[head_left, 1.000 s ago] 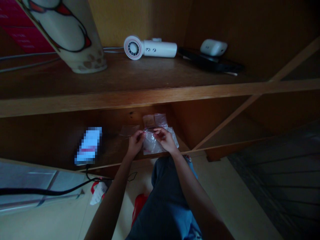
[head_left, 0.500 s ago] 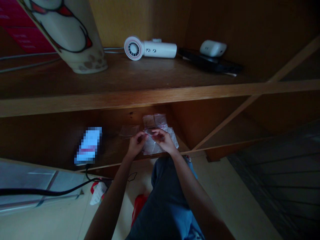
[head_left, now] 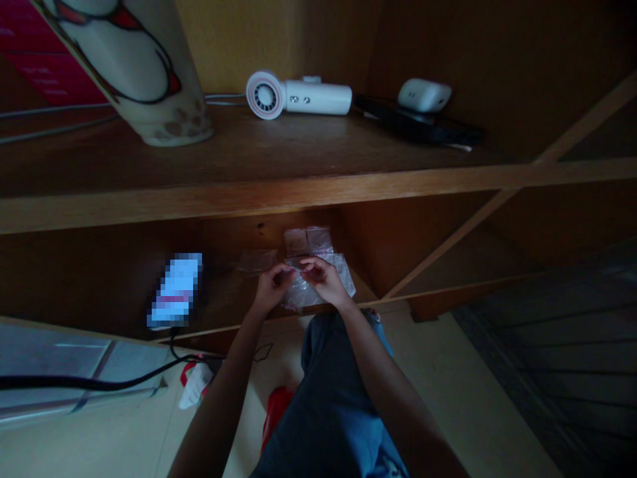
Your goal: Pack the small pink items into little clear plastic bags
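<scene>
My left hand [head_left: 271, 285] and my right hand [head_left: 324, 279] are close together over the lower shelf, fingers pinched. Between their fingertips is a small clear plastic bag [head_left: 296, 263], partly hidden by the fingers. Under the hands lies a larger clear plastic bag [head_left: 343, 273], its wrinkled surface catching light. Behind them two small clear zip bags [head_left: 308, 240] lie side by side. Another flat clear bag [head_left: 256, 259] rests left of these, near my left hand. What is inside the bags, if anything, is too dim to make out.
A phone [head_left: 175, 291] with a lit, blurred screen lies left on the lower shelf, a black cable [head_left: 99, 383] beside it. The upper shelf carries a large patterned cup [head_left: 144, 73], a white handheld fan [head_left: 318, 97] and a white earbud case [head_left: 424, 95] on a dark flat object [head_left: 432, 127].
My hands have barely moved; the fingers shift slightly on the small bag. Plastic by the shelf's front edge, below the hands, now looks different, with a pinkish strip showing.
</scene>
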The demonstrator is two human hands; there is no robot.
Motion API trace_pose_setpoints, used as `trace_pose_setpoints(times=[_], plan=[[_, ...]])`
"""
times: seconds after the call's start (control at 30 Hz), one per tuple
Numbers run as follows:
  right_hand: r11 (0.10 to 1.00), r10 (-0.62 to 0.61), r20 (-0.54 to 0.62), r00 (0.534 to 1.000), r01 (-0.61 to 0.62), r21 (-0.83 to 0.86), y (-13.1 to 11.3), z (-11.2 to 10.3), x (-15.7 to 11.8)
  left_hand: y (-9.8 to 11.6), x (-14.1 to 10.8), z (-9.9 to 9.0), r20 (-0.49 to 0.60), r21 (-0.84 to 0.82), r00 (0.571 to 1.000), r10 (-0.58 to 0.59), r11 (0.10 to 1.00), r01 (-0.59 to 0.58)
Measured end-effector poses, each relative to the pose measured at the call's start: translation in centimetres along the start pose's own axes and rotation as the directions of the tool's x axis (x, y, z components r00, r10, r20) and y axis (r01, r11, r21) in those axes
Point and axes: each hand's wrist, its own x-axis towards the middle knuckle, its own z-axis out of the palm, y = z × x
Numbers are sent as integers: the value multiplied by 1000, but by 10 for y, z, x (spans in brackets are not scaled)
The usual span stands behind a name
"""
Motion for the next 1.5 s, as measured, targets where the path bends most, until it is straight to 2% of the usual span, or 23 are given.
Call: trace_pose_setpoints(times=[0.17, 0.63, 0.87, 1.03, 1.23, 1.5], plan=[[1000, -22, 20, 1000, 22, 2, 3, 1, 0, 0, 1, 1, 60, -17, 998, -5, 1000, 6], [999, -36, 12, 999, 36, 22, 4, 6, 1, -1, 0, 0, 40, -51, 999, 14, 999, -12], [999, -23, -11, 1000, 23, 48, 2, 6, 1, -5, 1, 2, 76, -42, 997, 9, 999, -6], [997, -14, -18, 1000, 15, 71, 4, 7, 1, -5, 0, 2, 60, -50, 998, -9, 999, 12], [1000, -1, -67, 998, 2, 16, 2, 6, 2, -6, 0, 1, 39, -17, 999, -17, 1000, 18], [997, 66, -125, 990, -69, -16, 0, -1, 3, -10, 1, 1, -2, 8, 997, -76, 997, 76]])
